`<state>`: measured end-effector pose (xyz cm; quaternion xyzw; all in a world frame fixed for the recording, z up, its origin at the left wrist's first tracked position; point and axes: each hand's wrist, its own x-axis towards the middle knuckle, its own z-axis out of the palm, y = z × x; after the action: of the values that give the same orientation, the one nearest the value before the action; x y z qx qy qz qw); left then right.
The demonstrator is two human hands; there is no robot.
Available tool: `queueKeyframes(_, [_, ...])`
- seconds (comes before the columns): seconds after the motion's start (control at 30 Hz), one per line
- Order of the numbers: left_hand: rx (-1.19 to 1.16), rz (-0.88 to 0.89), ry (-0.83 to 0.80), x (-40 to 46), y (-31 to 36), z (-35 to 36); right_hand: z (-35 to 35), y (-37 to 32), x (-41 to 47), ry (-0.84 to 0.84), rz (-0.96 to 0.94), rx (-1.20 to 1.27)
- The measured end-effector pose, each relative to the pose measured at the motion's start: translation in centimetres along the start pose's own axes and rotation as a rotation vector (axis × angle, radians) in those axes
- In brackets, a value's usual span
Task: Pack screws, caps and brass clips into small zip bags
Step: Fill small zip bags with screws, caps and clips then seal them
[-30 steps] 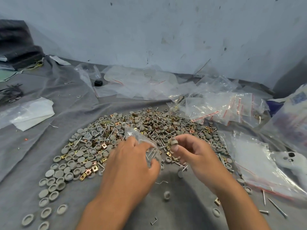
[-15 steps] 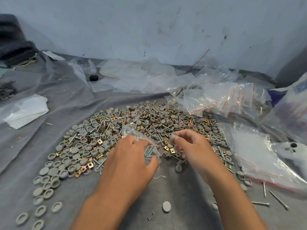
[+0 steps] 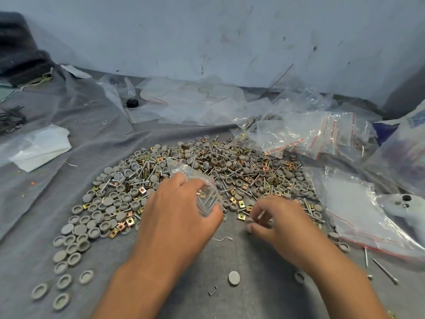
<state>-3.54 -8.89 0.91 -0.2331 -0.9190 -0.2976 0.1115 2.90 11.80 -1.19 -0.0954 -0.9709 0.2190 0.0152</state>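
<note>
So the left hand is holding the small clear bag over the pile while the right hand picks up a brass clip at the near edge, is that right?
Not quite. In the head view the right hand pinches a thin silver screw, not a brass clip. The rest holds: the left hand grips the small clear bag over the pile.

Right hand (image 3: 276,217) lower, off the pile (image 3: 207,171), perhaps pinching screws.
</note>
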Motion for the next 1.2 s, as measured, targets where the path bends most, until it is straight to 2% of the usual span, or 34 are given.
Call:
queueKeyframes(0.27, [0.019, 0.012, -0.004, -0.3, 0.2, 0.1, 1.4, 0.0, 0.3, 0.095, -0.068, -0.069])
queueKeyframes(0.4, [0.026, 0.007, -0.028, -0.2, 0.2, 0.1, 1.4, 0.0, 0.2, 0.097, -0.048, 0.005])
queueKeyframes(0.47, [0.018, 0.000, -0.058, -0.2, 0.1, 0.0, 0.8, 0.1, 0.0, 0.140, -0.005, 0.166])
queueKeyframes(0.53, [0.001, -0.003, -0.090, -0.2, -0.1, 0.0, -0.3, -0.6, -0.2, 0.192, -0.031, 0.467])
queueKeyframes(0.6, [-0.013, 0.000, -0.104, -0.2, 0.0, 0.0, -1.4, -2.2, -0.6, 0.245, -0.176, 0.816])
queueKeyframes(0.67, [-0.004, 0.007, -0.122, -0.1, 0.1, 0.0, -1.8, -4.0, -1.0, 0.283, -0.344, 0.909])
queueKeyframes(0.77, [-0.004, 0.032, -0.161, -0.2, 0.6, 0.0, -0.8, -5.5, -1.1, 0.338, -0.452, 0.637])
queueKeyframes(0.93, [-0.013, 0.023, -0.171, -0.4, 0.8, 0.2, 0.3, -4.9, -0.8, 0.419, -0.433, 0.220])
queueKeyframes(1.2, [-0.040, 0.025, -0.133, -0.2, 0.7, 0.5, 0.3, -5.3, -1.0, 0.546, -0.481, -0.021])
